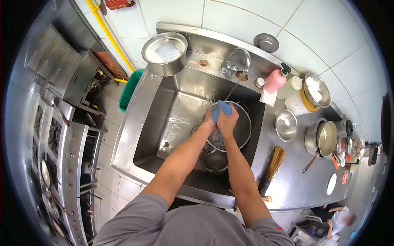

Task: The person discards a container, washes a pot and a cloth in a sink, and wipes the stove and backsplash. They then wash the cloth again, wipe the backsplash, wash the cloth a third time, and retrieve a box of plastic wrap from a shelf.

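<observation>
My left hand and my right hand are close together over the sink, both closed around a blue cloth that looks bunched up. Water runs from the faucet in a thin stream down by the cloth. Below my hands a large round metal pot sits in the sink, partly covered by my hands and forearms. Nearer to me a smaller metal pan lies in the basin. My palms and some of my fingers are hidden from view.
A pot of whitish liquid stands at the sink's back left corner. Along the right are a pink pump bottle, a metal bowl, a bamboo brush and a saucepan. Stoves line the left; another person is far right.
</observation>
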`<control>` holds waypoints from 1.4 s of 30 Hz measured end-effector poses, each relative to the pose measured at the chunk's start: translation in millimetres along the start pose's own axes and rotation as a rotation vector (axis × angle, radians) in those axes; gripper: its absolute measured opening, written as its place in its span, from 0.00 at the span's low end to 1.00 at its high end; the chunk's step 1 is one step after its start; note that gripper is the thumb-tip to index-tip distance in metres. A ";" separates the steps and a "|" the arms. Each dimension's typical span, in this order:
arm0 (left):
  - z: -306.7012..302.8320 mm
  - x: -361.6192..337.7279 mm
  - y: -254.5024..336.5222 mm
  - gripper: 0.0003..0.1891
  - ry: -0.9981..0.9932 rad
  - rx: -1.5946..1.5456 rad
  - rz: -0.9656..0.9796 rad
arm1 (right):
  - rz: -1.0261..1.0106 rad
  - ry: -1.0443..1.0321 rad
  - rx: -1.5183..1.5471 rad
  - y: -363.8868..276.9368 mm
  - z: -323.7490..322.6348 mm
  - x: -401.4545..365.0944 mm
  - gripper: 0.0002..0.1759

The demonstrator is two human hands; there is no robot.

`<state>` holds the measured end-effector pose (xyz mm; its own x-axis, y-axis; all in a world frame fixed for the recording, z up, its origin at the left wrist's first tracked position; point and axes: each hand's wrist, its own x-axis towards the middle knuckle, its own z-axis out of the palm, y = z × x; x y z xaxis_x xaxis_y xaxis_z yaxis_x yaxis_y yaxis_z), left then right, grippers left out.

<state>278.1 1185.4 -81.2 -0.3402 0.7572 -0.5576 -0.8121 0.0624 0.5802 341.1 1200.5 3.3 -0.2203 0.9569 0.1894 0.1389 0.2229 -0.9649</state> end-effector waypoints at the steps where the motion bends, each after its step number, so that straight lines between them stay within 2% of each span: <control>1: -5.6 6.9 -7.3 0.15 0.067 0.078 0.077 | 0.020 -0.021 -0.020 3.7 -0.2 -1.1 0.07; 3: -7.7 3.9 -15.4 0.15 0.139 0.154 0.153 | 0.041 -0.046 -0.041 20.0 -4.6 -2.8 0.08; 5: 10.6 -26.8 0.0 0.12 0.294 0.413 0.159 | 0.262 -0.039 -0.112 59.8 -10.8 2.0 0.12; 6: 19.0 -38.9 3.7 0.12 0.301 0.412 0.164 | 0.261 -0.046 -0.108 74.5 -17.0 -0.8 0.12; 8: 32.0 -52.5 11.1 0.14 0.177 0.764 0.345 | -0.040 -0.192 -0.204 104.6 -33.6 -11.4 0.13; 9: 30.2 -50.6 16.7 0.14 0.189 0.764 0.348 | -0.041 -0.201 -0.196 141.8 -44.8 -20.3 0.13; 11: 26.4 -45.3 26.7 0.16 0.043 0.900 0.293 | -0.400 -0.222 -0.934 212.7 -62.1 -33.5 0.15; 12: 20.2 -47.4 28.1 0.16 0.051 0.898 0.296 | -0.406 -0.227 -0.929 194.4 -65.0 -31.4 0.15; 14: 1.0 -51.7 33.4 0.30 0.083 0.999 0.282 | 0.169 -0.534 -1.190 139.8 -75.2 -19.8 0.18; 15: -17.3 -36.0 33.3 0.42 -0.057 1.100 0.158 | 0.162 -0.533 -1.190 142.0 -71.7 -10.1 0.18; 16: -19.9 -33.8 33.5 0.42 -0.058 1.097 0.163 | -0.027 -0.464 -0.982 145.1 -68.0 2.1 0.17; 17: -22.4 -34.0 28.5 0.43 -0.073 1.230 0.210 | -0.202 -0.395 -0.771 149.4 -65.7 12.0 0.16; 18: -23.8 -34.0 21.9 0.44 -0.090 1.363 0.256 | -0.085 -0.330 -0.676 104.2 -54.4 18.8 0.15; 19: -22.3 -31.4 15.0 0.44 -0.096 1.359 0.252 | 0.029 -0.261 -0.579 36.0 -40.2 24.3 0.15; 21: -16.8 -23.5 0.4 0.46 -0.078 1.269 0.288 | -0.101 -0.212 -0.482 -16.8 -35.5 33.0 0.14; 22: -18.5 -16.1 -5.5 0.46 -0.087 1.268 0.288 | -0.099 -0.205 -0.488 -50.2 -39.9 34.9 0.14; 24: -22.1 0.0 -13.3 0.46 -0.139 0.968 0.186 | -0.011 -0.148 -0.262 -99.4 -47.9 38.0 0.11; 25: -10.4 -7.6 0.7 0.40 -0.105 1.117 0.202 | -0.006 -0.144 -0.267 -98.4 -50.0 41.5 0.11; 26: 7.2 -26.9 23.5 0.40 -0.111 1.117 0.201 | -0.170 -0.019 -0.235 -96.5 -54.1 47.8 0.08; 27: 25.4 -51.9 48.7 0.35 -0.063 1.094 0.161 | -0.332 0.105 -0.202 -93.8 -60.0 51.8 0.08; 28: 34.5 -63.5 62.1 0.30 -0.013 1.070 0.124 | -0.331 0.107 -0.204 -89.1 -66.9 52.8 0.08; 29: 29.7 -51.4 56.0 0.21 -0.008 1.070 0.256 | -0.223 0.056 -0.243 -80.3 -74.6 52.7 0.12; 30: 23.1 -43.0 50.9 0.21 -0.007 1.072 0.260 | -0.116 0.005 -0.277 -66.9 -82.8 52.8 0.17; 31: 17.3 -35.1 48.5 0.20 0.005 1.163 0.338 | -0.197 -0.067 -0.405 -27.6 -89.8 54.8 0.25; 33: 15.8 -34.6 50.2 0.19 0.029 1.251 0.426 | -0.244 -0.123 -0.554 -4.0 -75.1 27.9 0.26; 34: 17.6 -40.8 48.0 0.20 0.008 1.363 0.436 | -0.250 -0.282 -0.564 24.8 -71.5 19.5 0.26; 35: 18.3 -46.2 44.8 0.20 -0.013 1.474 0.443 | -0.275 -0.290 -0.642 68.3 -58.6 2.5 0.30; 36: 16.1 -48.4 40.5 0.20 -0.003 1.470 0.448 | -0.131 -0.351 -0.724 60.7 -45.8 -17.5 0.33; 37: 12.5 -48.8 35.3 0.22 -0.016 1.457 0.359 | 0.014 -0.409 -0.805 52.9 -37.0 -33.0 0.36; 38: 9.2 -49.0 31.0 0.23 -0.028 1.442 0.272 | 0.003 -0.414 -0.802 68.0 -36.1 -39.0 0.36; 39: 5.5 -52.3 26.6 0.23 -0.016 1.437 0.279 | -0.075 -0.385 -0.585 102.3 -31.3 -44.1 0.37; 40: 1.4 -56.5 22.5 0.24 0.033 1.267 0.217 | -0.149 -0.356 -0.367 125.4 -27.0 -45.6 0.38; 41: -1.9 -58.0 23.3 0.24 0.079 1.098 0.157 | -0.157 -0.364 -0.360 134.4 -25.3 -43.9 0.38; 42: -4.5 -58.2 30.5 0.24 0.089 1.100 0.160 | -0.050 -0.402 -0.202 136.4 -24.1 -42.6 0.36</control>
<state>271.0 1140.3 -33.7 -0.4718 0.7613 -0.4447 0.0912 0.5438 0.8342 392.7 1194.7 -132.0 -0.5839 0.8043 0.1105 0.2953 0.3372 -0.8939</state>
